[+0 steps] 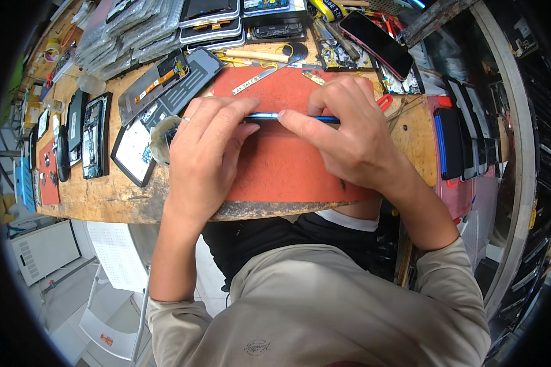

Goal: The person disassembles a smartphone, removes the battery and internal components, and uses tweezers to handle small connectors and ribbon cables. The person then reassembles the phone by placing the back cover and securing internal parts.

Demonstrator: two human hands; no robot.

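Blue-edged phone [264, 115] held edge-on, long axis running left to right; left hand [205, 134] grips one end, right hand [352, 131] the other.

A slim, phone-like device [265, 116] with a glossy metallic-blue edge spans the gap between a left hand [207, 137] and a right hand [349, 125] above a red mat [275, 165]. Held nearly level from side to side, it shows its narrow edge, with pale highlights along the blue. Fingers cover its left end, and the right thumb hides part of the middle; its broad faces are hard to make out.
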